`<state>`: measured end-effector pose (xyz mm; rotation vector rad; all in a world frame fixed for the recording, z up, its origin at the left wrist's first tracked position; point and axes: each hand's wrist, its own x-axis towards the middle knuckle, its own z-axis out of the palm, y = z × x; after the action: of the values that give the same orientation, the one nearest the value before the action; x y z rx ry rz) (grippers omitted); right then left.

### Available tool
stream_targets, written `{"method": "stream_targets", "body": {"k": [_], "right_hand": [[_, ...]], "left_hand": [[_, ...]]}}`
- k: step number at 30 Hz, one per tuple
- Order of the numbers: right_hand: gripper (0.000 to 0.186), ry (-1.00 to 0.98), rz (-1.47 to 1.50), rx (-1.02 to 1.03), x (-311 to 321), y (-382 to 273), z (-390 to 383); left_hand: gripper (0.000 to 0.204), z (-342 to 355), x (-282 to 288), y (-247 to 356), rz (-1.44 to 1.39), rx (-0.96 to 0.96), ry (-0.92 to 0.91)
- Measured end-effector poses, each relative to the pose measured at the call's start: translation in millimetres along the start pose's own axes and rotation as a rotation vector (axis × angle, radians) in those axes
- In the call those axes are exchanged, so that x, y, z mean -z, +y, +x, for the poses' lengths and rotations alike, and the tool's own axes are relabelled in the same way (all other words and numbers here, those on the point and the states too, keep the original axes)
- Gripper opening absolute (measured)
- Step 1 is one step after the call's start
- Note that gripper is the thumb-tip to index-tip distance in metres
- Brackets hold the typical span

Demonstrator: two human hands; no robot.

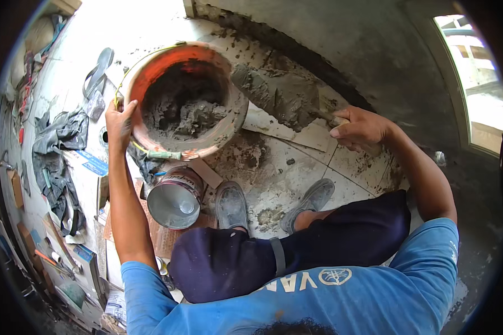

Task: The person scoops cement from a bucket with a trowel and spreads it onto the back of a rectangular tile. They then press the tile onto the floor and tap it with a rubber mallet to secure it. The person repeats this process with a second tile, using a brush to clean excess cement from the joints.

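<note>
Left hand [121, 124] was closed on the rim of the bucket [151, 70], at about 8 o'clock on it — thumb over the edge, most of the fingers hidden. Right hand [360, 131] was wrapped around the handle of a trowel [302, 113], whose blade pointed to 10 o'clock from that hand and bore a thick load of grey mortar [271, 92]. Its tip reached the rim at about 2 o'clock; whether the two touched, I could not tell. More mortar sat inside the bucket, with orange wall showing above it at 12 o'clock. A green grip [163, 154] lay along the bucket's edge at 7.

Counting from the bucket, an open pail [176, 198] stood at 6 o'clock, the person's shoes [233, 205] at 4 and 5, and a dark wall [369, 61] at 2. Farther off were a black cloth [56, 153] at 8 — and a sandal [98, 71] between 9 and 10.
</note>
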<state>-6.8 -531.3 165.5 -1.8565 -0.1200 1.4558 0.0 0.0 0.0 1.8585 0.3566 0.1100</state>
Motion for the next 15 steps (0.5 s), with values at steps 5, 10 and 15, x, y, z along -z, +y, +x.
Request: {"method": "stream_targets", "body": {"k": [5,10,15], "right_hand": [[0.033,0.180,0.345,0.019,-5,69,-33],[0.029,0.313,0.641,-0.019,-29,157,-82],[0.027,0.342,0.797,0.149,-64,218,-66]], "left_hand": [[0.063,-13,-6,72,1.201,-0.319,0.476],[0.042,-115,-170,172,0.771,-0.970,-0.578],[0.056,-126,-278,31,1.230,-0.891,-1.207]]}}
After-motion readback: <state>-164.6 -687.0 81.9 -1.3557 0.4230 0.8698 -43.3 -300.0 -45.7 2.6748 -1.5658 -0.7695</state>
